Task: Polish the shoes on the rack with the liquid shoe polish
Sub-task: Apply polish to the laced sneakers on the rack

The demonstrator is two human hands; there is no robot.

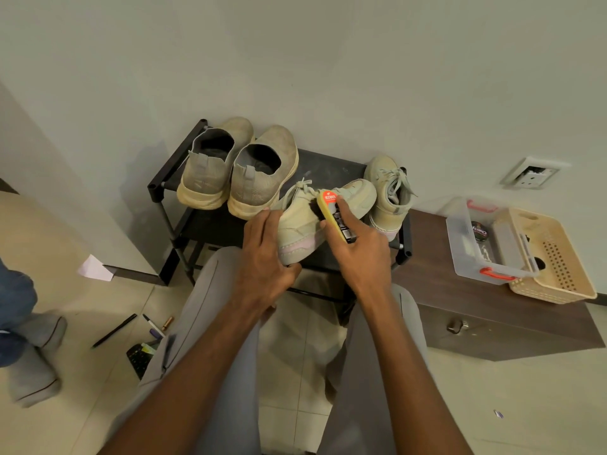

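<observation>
A black shoe rack stands against the wall. My left hand grips a pale laced sneaker by its heel, holding it on its side over the rack's front. My right hand grips a yellow shoe polish applicator with an orange label, index finger stretched along it, its end pressed against the sneaker's side. The matching sneaker sits at the rack's right end. Two grey slip-on shoes stand side by side on the rack's left.
A low brown cabinet to the right carries a clear box with red latches and a beige basket. Pens and small items lie on the tiled floor at left. Another person's feet stand at far left.
</observation>
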